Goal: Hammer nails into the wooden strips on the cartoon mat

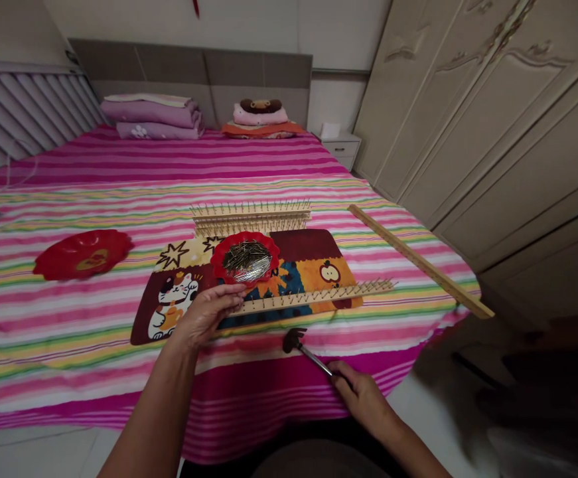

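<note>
Left hand: there it is, the left hand (pixel 206 315) out over the mat, fingers stretched and lightly curled, half open, tips just short of the red dish. Is it pinching a nail? Too small to call from here.

Right hand: the right hand (pixel 363 398) wrapped firmly around the grip of a small hammer (pixel 313 358), down at the bed's near edge.

Hammer: steel shaft angling up and left, dark head (pixel 292 340) hanging just over the striped cover, off the mat.

Red dish: a scalloped red plastic dish (pixel 223 255) sits at the centre of the action, heaped with loose thin nails (pixel 246 255).

Nearest strip: a wooden strip (pixel 313 297) lies across the mat's near side, a long row of nails (pixel 353 287) standing upright along it, right between the hands and the dish.

Far strips: two more nail-studded wooden strips (pixel 251 218) lie side by side behind the dish.

Off to the right: a bare wooden strip (pixel 421 260) lies at an angle, its end jutting past the bed's edge.

Mat: a patchwork mat (pixel 308 244) with a lucky-cat print lies under it all.

Off to the left: a second red dish (pixel 83 255) sits on the striped bed cover (pixel 94 318).
</note>
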Motion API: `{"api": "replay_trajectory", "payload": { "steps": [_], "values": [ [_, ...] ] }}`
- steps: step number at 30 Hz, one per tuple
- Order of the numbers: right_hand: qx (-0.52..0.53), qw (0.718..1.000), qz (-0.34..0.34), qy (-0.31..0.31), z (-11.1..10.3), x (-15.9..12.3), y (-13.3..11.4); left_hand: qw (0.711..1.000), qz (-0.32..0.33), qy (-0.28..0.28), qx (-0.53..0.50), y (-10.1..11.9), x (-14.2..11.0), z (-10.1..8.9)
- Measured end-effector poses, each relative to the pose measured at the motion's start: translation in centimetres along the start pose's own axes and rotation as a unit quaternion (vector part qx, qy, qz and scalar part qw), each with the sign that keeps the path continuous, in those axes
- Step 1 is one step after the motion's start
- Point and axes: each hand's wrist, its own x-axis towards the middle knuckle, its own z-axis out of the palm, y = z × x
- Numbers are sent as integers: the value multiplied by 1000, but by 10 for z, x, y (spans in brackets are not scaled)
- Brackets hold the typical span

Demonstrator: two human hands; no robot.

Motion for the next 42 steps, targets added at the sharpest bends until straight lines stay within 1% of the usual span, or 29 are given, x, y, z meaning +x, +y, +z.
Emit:
{"api": "replay_trajectory", "payload": {
  "steps": [2, 4, 7, 11, 13, 15, 18, 20, 24, 28, 33, 35, 37, 39, 42],
  "values": [
    [-4, 1000, 2, 3, 0, 0, -1, 1000, 2, -6, 4, -3, -2, 0],
    [-4, 1000, 7, 3, -1, 0, -1, 1000, 7, -1, 15, -8, -2, 0],
    [1, 1000, 9, 0, -1, 0, -1, 998, 20, 26, 50, -17, -1, -1],
    [2, 1000, 11, 3, -1, -1, -1, 986, 75, 66, 131, -27, 4, 0],
    [-1, 1000, 16, -2, -1, -1, -1, 980, 89, 77, 161, -28, 5, 3],
    [-6, 1000, 20, -8, -1, -1, -1, 978, 89, 82, 168, -27, 5, 8],
    [-6, 1000, 21, -13, -3, -1, -4, 977, 97, 81, 174, -25, 4, 14],
    [-8, 1000, 19, -9, -4, -1, -7, 971, 101, 77, 203, -27, 4, 15],
    [-12, 1000, 16, -6, -4, 0, -10, 949, 108, 85, 283, -33, 6, 15],
    [-7, 1000, 9, -5, -4, 0, -5, 926, 127, 102, 339, -35, 5, 17],
    [7, 1000, 7, -6, -4, -2, -2, 883, 143, 130, 429, -36, 4, 18],
    [22, 1000, 12, -8, -4, -3, -9, 873, 159, 130, 442, -39, 4, 18],
    [40, 999, 7, -5, -6, -3, -23, 868, 179, 122, 447, -42, 4, 18],
    [51, 999, -10, 9, -9, 0, -45, 864, 191, 119, 450, -44, 4, 19],
    [39, 997, -57, 44, -16, 11, -81, 858, 195, 125, 459, -46, 3, 20]
  ]
}}
